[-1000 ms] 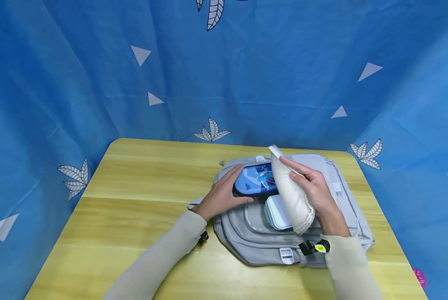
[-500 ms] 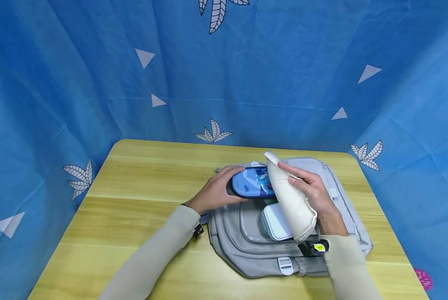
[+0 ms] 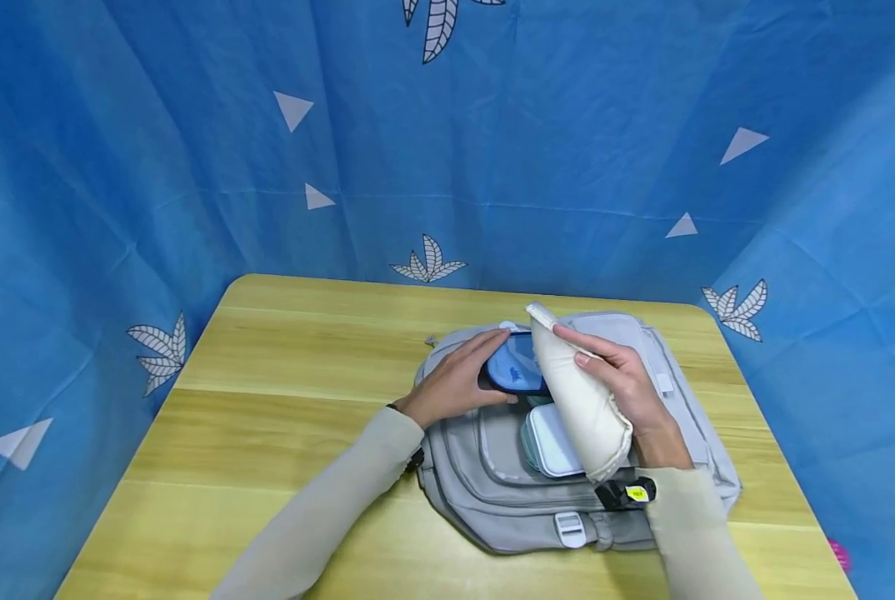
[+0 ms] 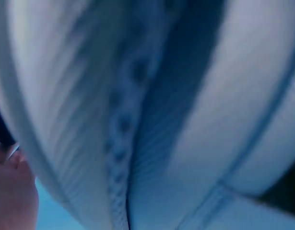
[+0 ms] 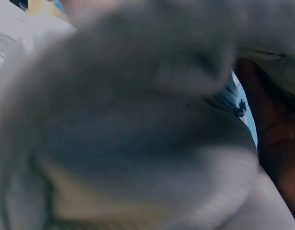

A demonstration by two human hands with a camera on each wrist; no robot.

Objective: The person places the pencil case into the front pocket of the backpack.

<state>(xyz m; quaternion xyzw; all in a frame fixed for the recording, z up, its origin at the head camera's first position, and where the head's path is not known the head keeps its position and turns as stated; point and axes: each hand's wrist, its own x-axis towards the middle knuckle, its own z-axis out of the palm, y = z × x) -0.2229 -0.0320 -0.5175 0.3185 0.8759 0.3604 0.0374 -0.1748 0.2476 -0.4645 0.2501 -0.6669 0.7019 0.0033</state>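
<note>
In the head view my left hand (image 3: 458,379) grips the left end of a blue hard-shell case (image 3: 515,364) with a printed picture, thumb below and fingers above. My right hand (image 3: 631,387) holds a cream padded fabric pouch (image 3: 571,392), thumb on its face. The right part of the case is hidden by the pouch; whether it lies inside or behind cannot be seen. Just below the case, a small box with a pale lid (image 3: 556,440) rests on the grey backpack (image 3: 485,487), partly covered by the pouch. The left wrist view shows blurred fabric with a zip (image 4: 121,143).
The backpack lies flat on the right of a wood-grain table (image 3: 267,375), with a white strap buckle (image 3: 570,529) at its front edge. A blue patterned curtain (image 3: 417,150) hangs behind and around the table.
My left hand has first drawn the case slightly left, then moved it right, so more of it is now hidden by the pouch. The right hand keeps its hold nearly unmoved.
</note>
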